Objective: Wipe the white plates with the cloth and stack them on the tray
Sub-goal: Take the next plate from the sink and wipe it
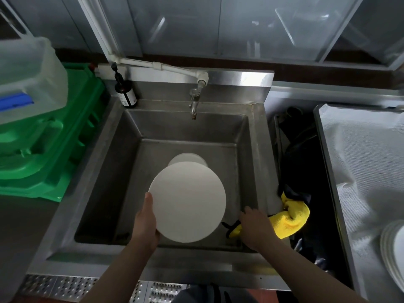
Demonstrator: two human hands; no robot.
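My left hand (145, 224) grips the lower left rim of a white plate (188, 202), which it holds tilted over the steel sink (105, 171). Behind that plate a stack of white plates (185, 159) rests on the sink floor. My right hand (254, 228) lies on the yellow cloth (288, 219) at the sink's right rim, fingers closed around its near end. At the far right a stack of wiped white plates (393, 254) stands on the cloth-lined tray (360, 160).
A tap (193, 103) hangs over the sink's back wall, with a dark pump bottle (125, 92) at the back left corner. Green crates (48, 145) and a clear bin (28, 73) stand to the left. Dark fabric (306, 160) fills the gap between sink and tray.
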